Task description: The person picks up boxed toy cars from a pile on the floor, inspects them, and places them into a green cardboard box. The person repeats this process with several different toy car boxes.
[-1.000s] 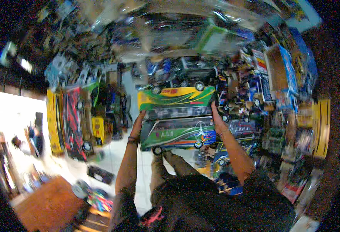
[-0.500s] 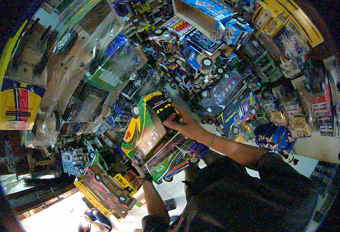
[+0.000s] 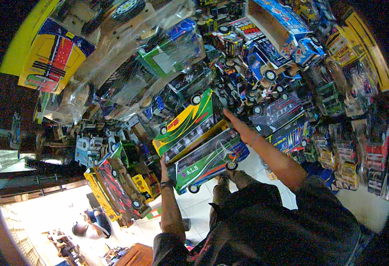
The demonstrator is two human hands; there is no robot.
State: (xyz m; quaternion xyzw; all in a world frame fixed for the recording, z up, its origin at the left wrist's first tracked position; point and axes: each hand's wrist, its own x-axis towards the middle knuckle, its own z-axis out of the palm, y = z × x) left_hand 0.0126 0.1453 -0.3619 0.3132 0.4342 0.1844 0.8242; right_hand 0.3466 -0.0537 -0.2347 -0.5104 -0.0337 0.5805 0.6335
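A yellow-and-green toy bus (image 3: pixel 184 120) is tilted between my hands, its wheeled side facing up and left. My left hand (image 3: pixel 164 166) is closed at its near end, fingers partly hidden. At the far right end, my right hand (image 3: pixel 238 125) bears against the bus with long, straight fingers; its thumb and grip are partly hidden. Just below, close alongside, is a second toy bus (image 3: pixel 210 160), green and grey with a large star emblem and orange stripes. Whether the two buses touch, I cannot tell.
Plastic-wrapped toy vehicles (image 3: pixel 172 57) crowd the upper left. Toy trucks (image 3: pixel 265 62) are piled at upper right. At lower left stand a yellow-and-red toy truck (image 3: pixel 119 186) and a smaller yellow one (image 3: pixel 145 185). A person (image 3: pixel 92 224) is beyond, over bright floor (image 3: pixel 137 230).
The yellow-and-green bus has turned, showing its side and both wheels more fully. My right hand has shifted from gripping around its dark end to lying along that end. The view has swung.
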